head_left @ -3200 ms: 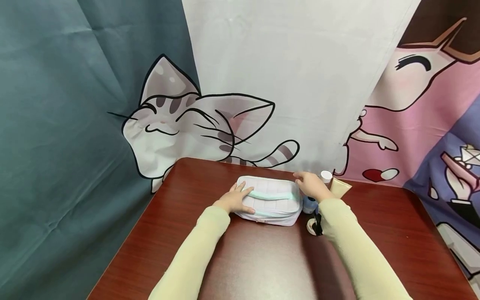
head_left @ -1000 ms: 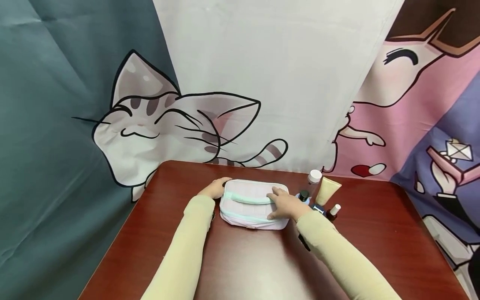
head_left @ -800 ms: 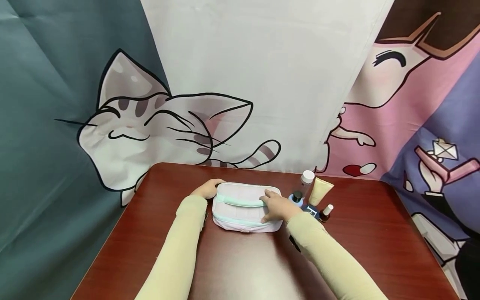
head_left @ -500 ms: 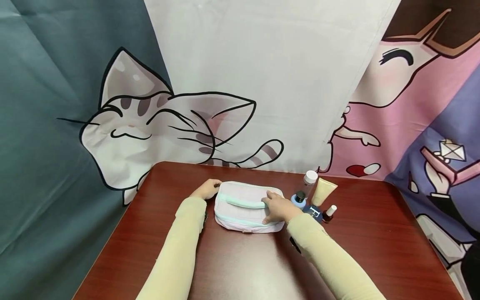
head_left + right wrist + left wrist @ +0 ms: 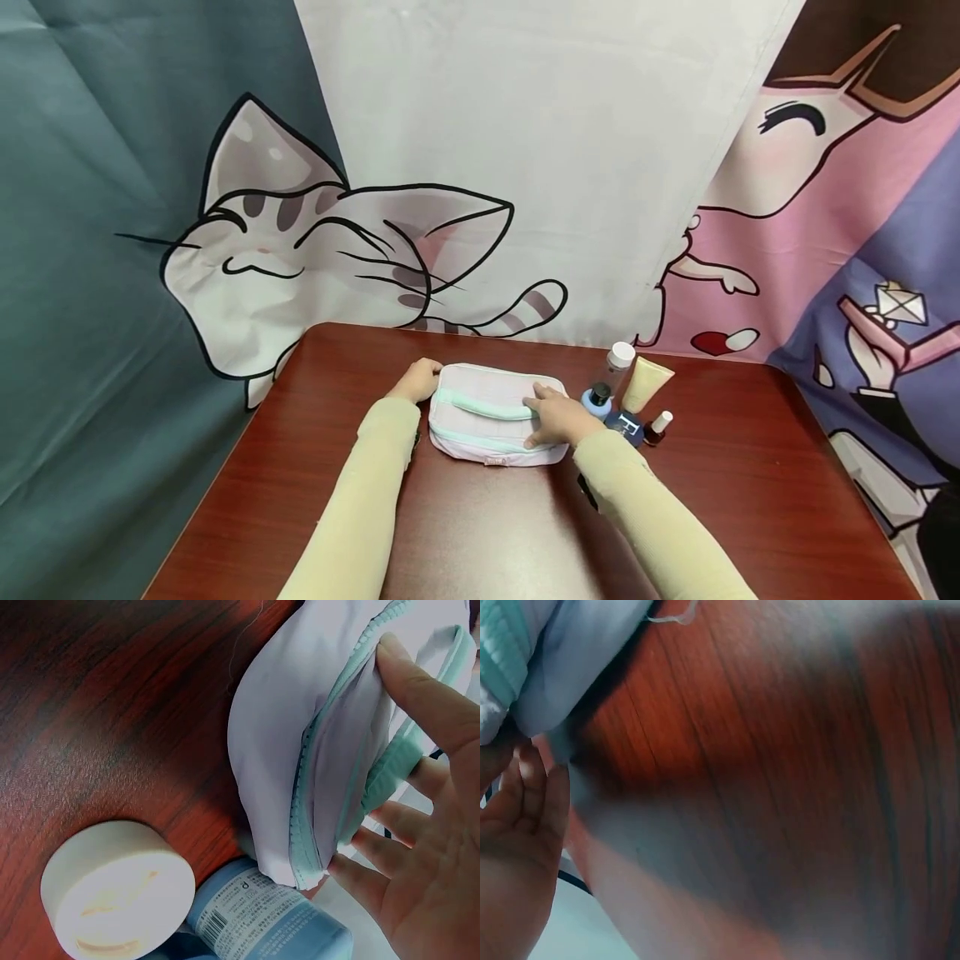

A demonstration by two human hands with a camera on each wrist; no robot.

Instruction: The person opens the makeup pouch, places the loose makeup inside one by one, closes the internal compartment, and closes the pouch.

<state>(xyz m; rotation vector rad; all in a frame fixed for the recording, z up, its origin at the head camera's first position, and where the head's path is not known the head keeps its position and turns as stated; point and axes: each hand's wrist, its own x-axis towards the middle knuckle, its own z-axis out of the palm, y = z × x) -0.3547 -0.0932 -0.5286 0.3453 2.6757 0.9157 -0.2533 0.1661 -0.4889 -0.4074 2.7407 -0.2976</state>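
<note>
A white and pale lilac toiletry bag (image 5: 495,385) with a mint handle (image 5: 491,407) lies on the table. My left hand (image 5: 417,381) is at its back left corner. In the left wrist view, the bent fingers of that hand (image 5: 525,825) meet the thumb under the end of the bag (image 5: 577,664); what they pinch is hidden. My right hand (image 5: 561,417) rests on the right end of the lid, fingers spread. In the right wrist view, its thumb touches the bag's edge by the mint zipper (image 5: 301,825), whose sides are parted there, with fabric showing between.
Right of the bag stand a clear bottle with a white cap (image 5: 620,357), a blue bottle with a black cap (image 5: 597,402), a cream tube (image 5: 647,383), a dark blue container (image 5: 626,427) and a small dark bottle with a white top (image 5: 657,428). A printed curtain (image 5: 480,167) hangs behind.
My left hand has gone from the lid's left end to the back left corner. My right hand has come from the back right corner onto the lid. Little differs over the last half second.
</note>
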